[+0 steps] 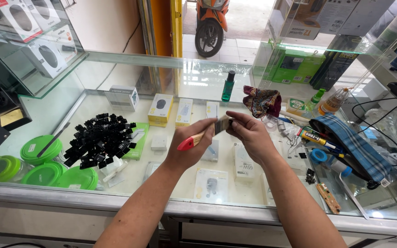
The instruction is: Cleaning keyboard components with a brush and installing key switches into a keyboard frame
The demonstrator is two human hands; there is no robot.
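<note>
Two hands: both raised over the glass counter top [235,76], meeting at one small paintbrush.
Left hand [190,149]: closed around the brush's wooden handle, fingers wrapped, thumb along the top; the grip sits mid-handle, so the red end sticks out below the fist and the bristle end stays free.
Paintbrush [206,132]: held level and slanting up toward the right hand, clear of the counter, a position that seems chosen to put the bristles within reach of the other hand's fingers.
Right hand [250,133]: partly curled, fingertips pinched on the bristle end; whether it grips or only touches, I cannot tell.
Left of the left hand: heap of small black parts [98,140] on the glass, green round lids [42,148] beyond it.
Beyond the hands: teal bottle [228,86] upright, patterned cloth [263,101] bunched beside it.
Right of the right hand: blue checked pouch [354,144], lying open, a glue tube [315,138] at its mouth.
</note>
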